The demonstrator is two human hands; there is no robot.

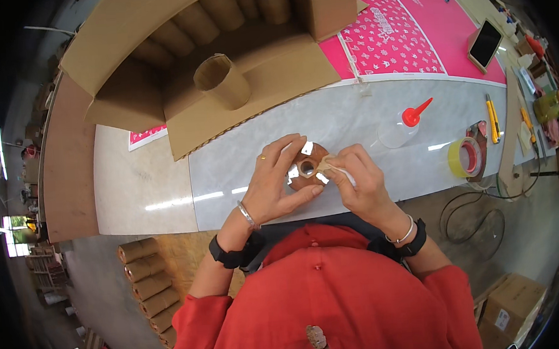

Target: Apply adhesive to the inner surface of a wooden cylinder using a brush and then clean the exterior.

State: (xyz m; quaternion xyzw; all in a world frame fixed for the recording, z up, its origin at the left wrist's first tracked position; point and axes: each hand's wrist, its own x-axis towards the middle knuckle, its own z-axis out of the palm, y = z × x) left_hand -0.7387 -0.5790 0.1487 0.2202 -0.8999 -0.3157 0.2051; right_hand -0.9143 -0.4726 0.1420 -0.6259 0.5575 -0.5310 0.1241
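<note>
Grey tabletop (346,109), floor (97,285) below: left fingers (285,153) hold brown ring (317,152), right fingers (349,168) pinch tan scrap (324,164).

The left hand (272,182) curves round, thumb spread; the right hand (362,182) pinches.

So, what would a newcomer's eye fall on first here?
Probably the red shirt, filling the lower middle. Next, perhaps, the bright pink sheet at upper right, beyond the table's bare stretch. Then the big open box at upper left and the brown disc near the centre.
</note>
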